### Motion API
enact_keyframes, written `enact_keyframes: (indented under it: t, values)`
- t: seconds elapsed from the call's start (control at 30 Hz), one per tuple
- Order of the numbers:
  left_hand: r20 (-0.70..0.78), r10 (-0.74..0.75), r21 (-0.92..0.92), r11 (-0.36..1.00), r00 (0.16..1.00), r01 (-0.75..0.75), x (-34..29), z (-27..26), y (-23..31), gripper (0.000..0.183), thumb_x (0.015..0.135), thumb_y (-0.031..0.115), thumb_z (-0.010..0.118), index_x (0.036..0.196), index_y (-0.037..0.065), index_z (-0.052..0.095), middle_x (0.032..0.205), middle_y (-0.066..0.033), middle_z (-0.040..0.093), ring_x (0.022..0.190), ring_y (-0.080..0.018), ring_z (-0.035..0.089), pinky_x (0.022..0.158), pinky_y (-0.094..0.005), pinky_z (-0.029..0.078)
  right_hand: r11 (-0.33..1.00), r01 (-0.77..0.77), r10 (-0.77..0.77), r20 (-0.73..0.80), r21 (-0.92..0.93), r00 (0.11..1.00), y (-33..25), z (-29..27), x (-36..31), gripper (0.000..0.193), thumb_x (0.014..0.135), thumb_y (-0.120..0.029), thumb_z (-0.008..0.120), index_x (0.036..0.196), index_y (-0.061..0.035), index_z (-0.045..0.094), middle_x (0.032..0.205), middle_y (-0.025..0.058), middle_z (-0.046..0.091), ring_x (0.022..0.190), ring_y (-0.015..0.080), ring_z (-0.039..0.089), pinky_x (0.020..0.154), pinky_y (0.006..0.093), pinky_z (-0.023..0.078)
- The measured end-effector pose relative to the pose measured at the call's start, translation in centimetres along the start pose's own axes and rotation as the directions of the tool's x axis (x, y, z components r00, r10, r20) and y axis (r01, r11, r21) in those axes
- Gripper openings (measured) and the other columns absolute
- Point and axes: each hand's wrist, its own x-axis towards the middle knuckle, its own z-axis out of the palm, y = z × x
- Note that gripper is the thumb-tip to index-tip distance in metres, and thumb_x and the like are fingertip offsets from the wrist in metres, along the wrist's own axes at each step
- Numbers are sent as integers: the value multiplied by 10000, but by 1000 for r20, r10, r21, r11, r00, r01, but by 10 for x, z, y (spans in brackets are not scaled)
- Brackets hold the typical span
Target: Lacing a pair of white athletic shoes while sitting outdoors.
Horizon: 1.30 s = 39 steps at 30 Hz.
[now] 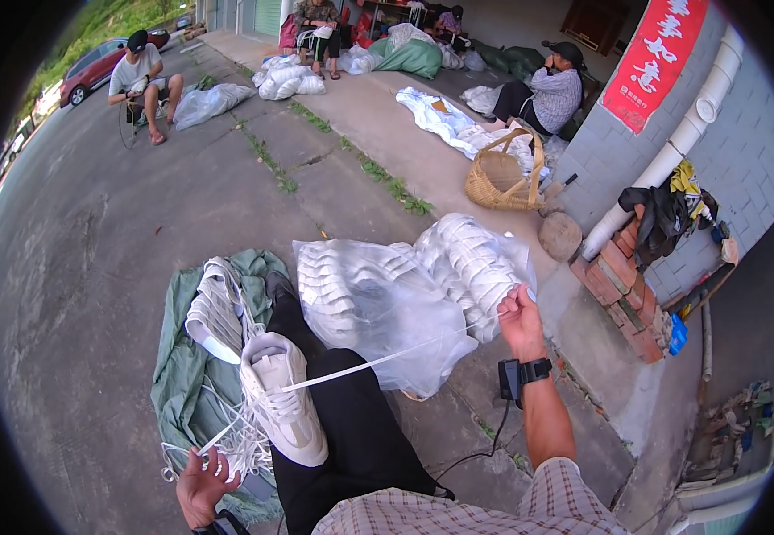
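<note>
A white and beige sneaker (290,419) rests on my thigh, its laces partly threaded. One white shoelace (378,360) runs taut from its eyelets up to my right hand (522,323), which pinches the far end with raised fingers. Low on the left, my left hand (205,489) grips the other lace end, stretched out from the shoe's opposite side. A tangle of loose white laces (240,441) lies beside the sneaker. Stacked white shoe uppers (217,308) sit on a green sack (177,357) left of my leg.
Clear plastic bags (387,308) of stacked white shoe parts lie just ahead of my legs. Beyond them stand a wicker basket (494,183) and a brick pile (623,285). Several people sit farther off, including one person on the left (144,85).
</note>
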Motion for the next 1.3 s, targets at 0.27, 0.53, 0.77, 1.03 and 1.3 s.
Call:
enact_keyframes:
  t: [0.27, 0.53, 0.77, 1.03, 1.3]
  values:
    - [71, 314, -36, 949, 947, -312, 45, -90, 68, 186, 995, 296, 611, 1101, 167, 694, 1018, 63, 707, 936, -101, 637, 991, -481, 424, 824, -107, -53, -265, -556, 963, 38, 59, -25, 238, 966, -225, 695, 876, -11, 641, 630, 11, 554, 417, 63, 358, 378, 245, 265]
    - [-380, 534, -185, 756, 755, -628, 52, -229, 191, 206, 1006, 192, 586, 1076, 55, 724, 955, -13, 747, 891, -159, 696, 824, -304, 570, 476, 123, 176, 231, -871, 957, 147, 108, -50, 157, 906, -133, 686, 863, 17, 697, 672, 37, 631, 578, 96, 539, 527, 279, 419]
    - [-156, 656, -343, 665, 738, -663, 24, -243, 207, 167, 1018, 106, 553, 1072, -12, 659, 878, -75, 676, 752, -193, 609, 695, -300, 516, 227, 593, 187, 632, -772, 752, 211, 161, -66, 100, 866, -79, 681, 893, 12, 709, 738, 120, 669, 629, 222, 622, 612, 340, 480]
    - [-176, 636, -445, 629, 751, -637, -34, -203, 179, 197, 1033, 131, 541, 999, -16, 667, 783, -44, 614, 624, -116, 484, 543, -244, 417, 199, 688, 314, 710, -698, 631, 247, 158, -88, 78, 835, -67, 672, 802, -1, 695, 739, 122, 673, 634, 292, 645, 586, 381, 487]
    - [-7, 719, 97, 692, 695, -715, -6, -76, 104, 162, 1058, 174, 536, 1048, 20, 586, 777, -12, 574, 547, -47, 373, 458, -190, 317, 180, 611, 431, 620, -771, 656, 245, 163, -83, 116, 801, -90, 654, 770, 17, 688, 669, 142, 657, 599, 267, 635, 581, 378, 482]
